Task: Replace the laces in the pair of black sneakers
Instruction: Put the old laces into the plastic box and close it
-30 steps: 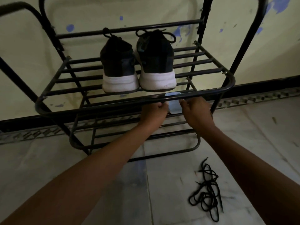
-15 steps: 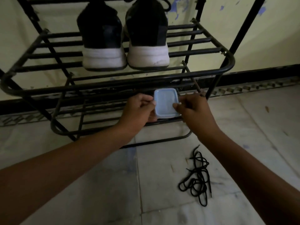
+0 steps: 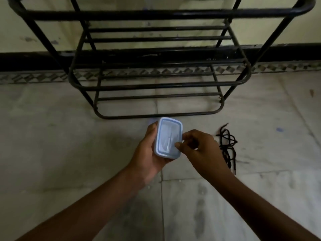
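Person's left hand cups small blue lidded box, fingers curled round its side. Person's right hand pinches the box's rim at 3 o'clock. black laces heaped on tiled floor, 3 o'clock of right hand, apart. black rack at 12 o'clock.

A small box of pale blue, translucent plastic, its lid smooth with a faint sheen and a moulded raised rim, sits gripped in the left hand while the right hand pinches its edge. Beyond the hands, a rack of black-painted metal tubing shows glossy highlights along its top bar. Just right of the right hand, black laces of woven cord look matt. Under the hands, the floor of pale stone-like slabs is smooth but dull, smudged with grey marks. The wall behind the rack is matt paint, scuffed and stained.
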